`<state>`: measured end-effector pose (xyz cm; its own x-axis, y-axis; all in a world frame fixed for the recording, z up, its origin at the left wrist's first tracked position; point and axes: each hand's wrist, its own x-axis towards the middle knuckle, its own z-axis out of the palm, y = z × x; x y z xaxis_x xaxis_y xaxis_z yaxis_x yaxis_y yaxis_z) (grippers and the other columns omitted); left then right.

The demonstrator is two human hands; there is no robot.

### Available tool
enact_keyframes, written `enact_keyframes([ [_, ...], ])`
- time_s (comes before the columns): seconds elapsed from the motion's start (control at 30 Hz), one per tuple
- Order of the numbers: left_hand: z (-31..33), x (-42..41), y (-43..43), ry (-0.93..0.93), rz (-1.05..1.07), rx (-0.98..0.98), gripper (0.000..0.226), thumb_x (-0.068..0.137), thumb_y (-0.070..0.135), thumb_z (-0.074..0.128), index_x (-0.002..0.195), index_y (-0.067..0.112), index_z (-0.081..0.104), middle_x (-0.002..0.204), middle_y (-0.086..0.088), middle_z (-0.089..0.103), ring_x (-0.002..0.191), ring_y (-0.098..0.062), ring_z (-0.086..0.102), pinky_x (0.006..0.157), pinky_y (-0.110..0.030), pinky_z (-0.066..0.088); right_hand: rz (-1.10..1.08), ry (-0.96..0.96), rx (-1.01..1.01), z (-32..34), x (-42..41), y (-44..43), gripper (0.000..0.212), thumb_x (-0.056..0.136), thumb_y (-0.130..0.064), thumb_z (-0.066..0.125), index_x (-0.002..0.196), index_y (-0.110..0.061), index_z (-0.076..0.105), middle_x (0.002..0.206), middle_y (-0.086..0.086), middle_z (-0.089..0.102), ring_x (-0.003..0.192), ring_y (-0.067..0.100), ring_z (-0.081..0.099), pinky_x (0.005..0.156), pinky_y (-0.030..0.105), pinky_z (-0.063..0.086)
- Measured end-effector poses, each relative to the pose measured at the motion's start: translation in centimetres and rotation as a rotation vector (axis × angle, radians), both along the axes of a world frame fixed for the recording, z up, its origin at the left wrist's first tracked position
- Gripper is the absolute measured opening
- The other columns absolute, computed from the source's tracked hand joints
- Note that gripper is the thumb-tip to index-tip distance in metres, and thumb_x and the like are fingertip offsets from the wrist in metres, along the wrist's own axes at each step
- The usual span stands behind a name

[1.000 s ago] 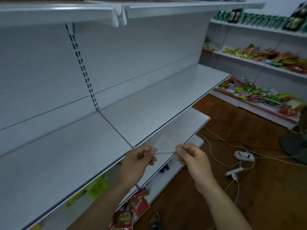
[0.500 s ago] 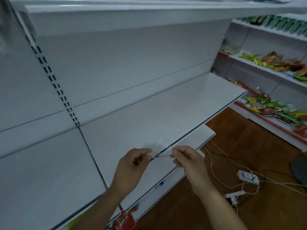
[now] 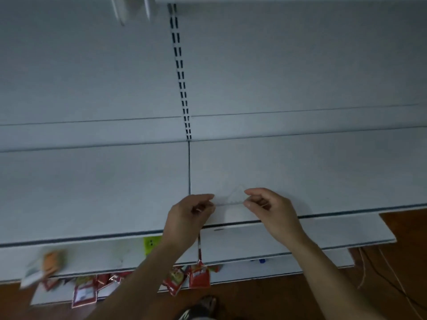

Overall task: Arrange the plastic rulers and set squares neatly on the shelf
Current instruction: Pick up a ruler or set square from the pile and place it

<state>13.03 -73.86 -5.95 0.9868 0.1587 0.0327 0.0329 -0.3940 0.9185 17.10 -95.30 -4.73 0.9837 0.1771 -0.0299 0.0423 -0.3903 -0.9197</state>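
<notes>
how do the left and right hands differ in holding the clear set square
The left hand pinches the set square at its left corner, the right hand at its right corner. The left hand lies by the shelf seam, the right hand over the right panel. Both pinch with curled fingers.

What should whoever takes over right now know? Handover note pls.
Left hand: pinches the left corner of a clear set square.
Right hand: pinches its right corner.
The set square is over the front of the white shelf, just right of the panel seam; contact with the shelf unclear.
Done: no placed piece visible.
Left: set this one down straight, then the rest, none in view.
</notes>
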Motion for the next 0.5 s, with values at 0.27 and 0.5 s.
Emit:
enact_keyframes([
  [0.27, -0.5, 0.2, 0.4, -0.07, 0.045, 0.166, 0.024, 0.084, 0.016, 0.07, 0.107, 0.024, 0.072, 0.092, 0.019, 0.063, 0.088, -0.007, 0.064, 0.083, -0.019, 0.051, 0.121, -0.274, -0.226, -1.9, 1.7, -0.4, 0.022, 0.081, -0.019, 0.074, 0.103, -0.019, 0.073, 0.087, -0.011, 0.067, 0.086, 0.006, 0.057, 0.079, 0.012, 0.044],
  [0.5, -1.7, 0.3, 1.5, -0.137, 0.037, 0.406, 0.019, 0.08, 0.018, 0.075, 0.099, 0.021, 0.075, 0.09, 0.01, 0.067, 0.086, -0.01, 0.057, 0.084, -0.018, 0.045, 0.119, -0.35, -0.264, -2.9, 2.0, -0.4, 0.017, 0.082, -0.021, 0.073, 0.099, -0.019, 0.075, 0.085, -0.009, 0.067, 0.083, 0.009, 0.056, 0.076, 0.02, 0.045],
])
